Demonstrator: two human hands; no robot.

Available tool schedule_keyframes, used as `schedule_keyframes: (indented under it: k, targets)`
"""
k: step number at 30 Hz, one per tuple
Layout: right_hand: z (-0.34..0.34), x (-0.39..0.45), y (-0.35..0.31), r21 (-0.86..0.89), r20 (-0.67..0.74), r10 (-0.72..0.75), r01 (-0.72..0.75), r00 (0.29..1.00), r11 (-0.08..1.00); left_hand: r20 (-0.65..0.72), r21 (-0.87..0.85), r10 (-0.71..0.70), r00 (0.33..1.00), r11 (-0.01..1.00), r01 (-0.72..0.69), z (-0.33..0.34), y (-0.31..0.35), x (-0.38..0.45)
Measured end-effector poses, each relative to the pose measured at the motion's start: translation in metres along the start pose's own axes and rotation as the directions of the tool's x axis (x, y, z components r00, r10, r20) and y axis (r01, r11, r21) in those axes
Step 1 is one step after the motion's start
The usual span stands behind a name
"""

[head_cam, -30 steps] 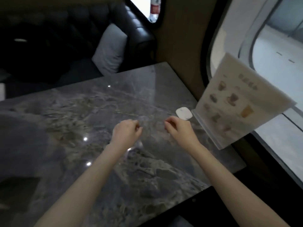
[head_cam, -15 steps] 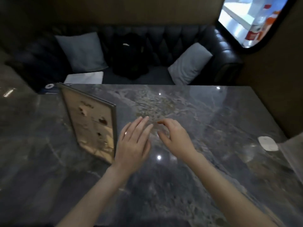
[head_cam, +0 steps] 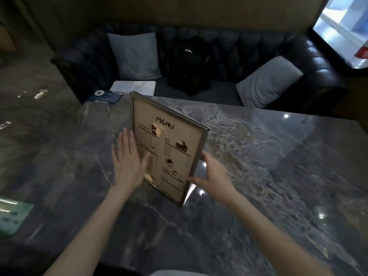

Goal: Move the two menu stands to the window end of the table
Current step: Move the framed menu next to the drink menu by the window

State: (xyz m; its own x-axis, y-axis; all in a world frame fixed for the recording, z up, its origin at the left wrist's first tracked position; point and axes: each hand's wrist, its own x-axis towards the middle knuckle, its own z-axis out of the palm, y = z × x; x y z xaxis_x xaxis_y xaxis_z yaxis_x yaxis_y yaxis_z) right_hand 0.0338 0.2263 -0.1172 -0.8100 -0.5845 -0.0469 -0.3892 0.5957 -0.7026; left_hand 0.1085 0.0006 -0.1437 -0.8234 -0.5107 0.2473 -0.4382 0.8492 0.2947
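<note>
A framed menu stand [head_cam: 169, 148] headed "MENU" stands upright on the grey marble table [head_cam: 258, 176], near its middle, with its printed face turned to me. My left hand [head_cam: 127, 162] lies flat with fingers apart against the stand's lower left edge, its thumb over the front. My right hand [head_cam: 211, 176] clasps the stand's right edge, fingers behind it and thumb on the lower front. The second menu stand is out of view.
Beyond the table's far edge runs a dark tufted sofa [head_cam: 318, 62] with two grey cushions [head_cam: 135, 54] and a black backpack [head_cam: 189, 64]. A blue card [head_cam: 105, 96] lies at the far left corner. A green card [head_cam: 12, 218] sits at the left. A bright window [head_cam: 346, 26] is upper right.
The view has swung left, away from the window end and the first stand there. Both hands have moved from bare tabletop onto the menu stand, which now faces me.
</note>
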Motion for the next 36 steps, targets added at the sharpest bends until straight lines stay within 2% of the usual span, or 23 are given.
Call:
schedule_keyframes:
  k: [3,6,8,10,15,18,19,28,33,36]
  targets:
    - [0.008,0.005,0.006,0.094,0.098,0.059,-0.068,0.993,0.993,0.138,-0.292,-0.118,0.983,0.944,0.155,0.012,-0.014,0.019]
    - [0.013,0.007,0.011,0.165,0.174,0.058,-0.088,0.983,0.982,0.235,-0.596,-0.143,0.961,0.76,0.258,0.016,-0.017,0.03]
    - [0.016,0.008,0.012,0.178,0.196,0.035,-0.071,0.98,0.982,0.272,-0.74,-0.175,0.946,0.59,0.322,0.019,-0.017,0.034]
    - [0.019,0.009,0.011,0.179,0.215,0.017,-0.057,0.976,0.982,0.281,-0.802,-0.214,0.936,0.483,0.351,0.025,-0.02,0.039]
    - [0.025,0.011,0.009,0.241,0.197,0.031,-0.079,0.98,0.967,0.338,-0.861,-0.207,0.918,0.326,0.391,0.033,-0.034,0.044]
    - [0.025,0.013,0.008,0.254,0.196,0.027,-0.077,0.98,0.964,0.449,-0.876,-0.201,0.871,0.095,0.473,0.035,-0.037,0.051]
    - [0.024,0.013,0.008,0.257,0.197,0.027,-0.078,0.98,0.963,0.471,-0.872,-0.194,0.861,0.049,0.488,0.036,-0.038,0.053]
    - [0.021,0.016,0.01,0.23,0.16,0.003,-0.041,0.987,0.972,0.495,-0.865,-0.227,0.839,-0.04,0.499,0.033,-0.031,0.055]
    - [0.005,0.011,0.015,0.274,0.153,0.034,-0.075,0.988,0.959,0.525,-0.844,-0.282,0.803,-0.055,0.533,0.03,-0.005,0.059]
    - [-0.013,0.003,0.018,0.281,0.133,0.066,-0.102,0.989,0.954,0.513,-0.846,-0.361,0.779,-0.059,0.529,0.027,0.019,0.063]
